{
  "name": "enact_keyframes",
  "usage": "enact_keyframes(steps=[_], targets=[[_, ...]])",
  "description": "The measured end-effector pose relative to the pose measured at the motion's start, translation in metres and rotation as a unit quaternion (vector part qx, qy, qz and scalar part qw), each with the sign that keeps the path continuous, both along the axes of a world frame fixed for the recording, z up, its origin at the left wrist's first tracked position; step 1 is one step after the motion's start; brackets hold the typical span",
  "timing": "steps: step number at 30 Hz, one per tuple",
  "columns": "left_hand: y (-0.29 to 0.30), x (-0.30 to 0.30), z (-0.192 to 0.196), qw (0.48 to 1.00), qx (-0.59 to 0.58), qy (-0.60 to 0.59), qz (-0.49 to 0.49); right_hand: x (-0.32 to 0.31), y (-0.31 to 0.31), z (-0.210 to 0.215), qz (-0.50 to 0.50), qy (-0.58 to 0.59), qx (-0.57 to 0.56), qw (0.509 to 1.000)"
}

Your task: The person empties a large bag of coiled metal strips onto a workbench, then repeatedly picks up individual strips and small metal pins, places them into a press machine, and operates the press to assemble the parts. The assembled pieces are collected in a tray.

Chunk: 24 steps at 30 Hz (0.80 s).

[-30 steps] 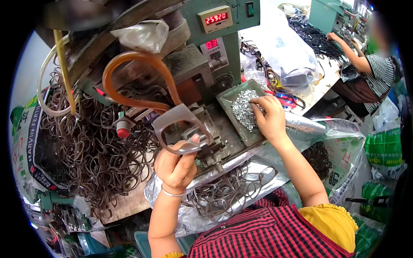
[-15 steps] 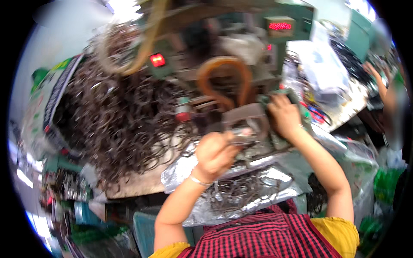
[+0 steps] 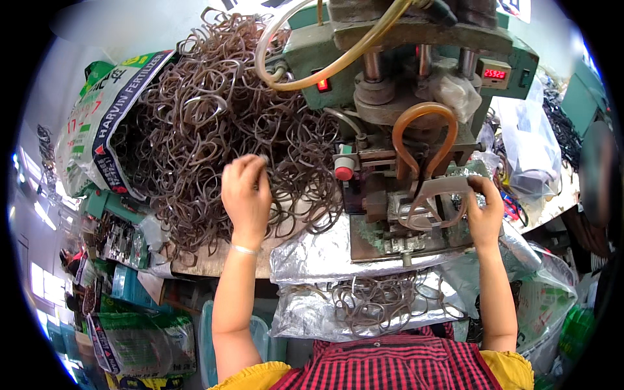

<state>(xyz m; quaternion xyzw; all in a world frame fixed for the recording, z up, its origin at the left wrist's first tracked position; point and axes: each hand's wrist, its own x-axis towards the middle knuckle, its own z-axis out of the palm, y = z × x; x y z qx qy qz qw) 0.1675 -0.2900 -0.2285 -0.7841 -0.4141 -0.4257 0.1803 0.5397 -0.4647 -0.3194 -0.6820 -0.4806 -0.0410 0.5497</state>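
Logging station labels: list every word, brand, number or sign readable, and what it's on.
Wording and digits not copied here; locations only.
White-green sack, upper left: large lettering, legible.
Beige display box: lit red digits, slightly blurred.
Green sack, lower left: print too small.
Lit red switch: marking unreadable.
Pale bag, lower right: print too blurred.
White sign, top: cut off.

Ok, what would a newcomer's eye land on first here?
A big tangle of brown loops heaps up at left, the left hand in front of it. To its right stands a green press, with a bright orange loop at its front and the right hand lower right.
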Motion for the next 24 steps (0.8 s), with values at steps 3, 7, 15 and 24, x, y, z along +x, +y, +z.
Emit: enact_keyframes(steps=[3, 7, 15, 24], targets=[[0.054, 0.006, 0.012, 0.995, 0.073, 0.049, 0.035, -0.007, 0.011, 0.005, 0.005, 0.000, 0.010, 1.000], [0.109, 0.038, 0.024, 0.981, 0.106, 0.146, 0.065, 0.003, 0.001, -0.013, -0.019, 0.024, -0.007, 1.000], [0.103, 0.016, -0.009, 0.964, -0.009, 0.260, 0.049, 0.010, -0.112, -0.040, -0.169, -0.060, -0.026, 0.983], [0.098, 0.002, 0.103, 0.908, -0.337, -0.212, -0.128, -0.014, -0.053, 0.048, 0.060, -0.028, -0.017, 0.998]])
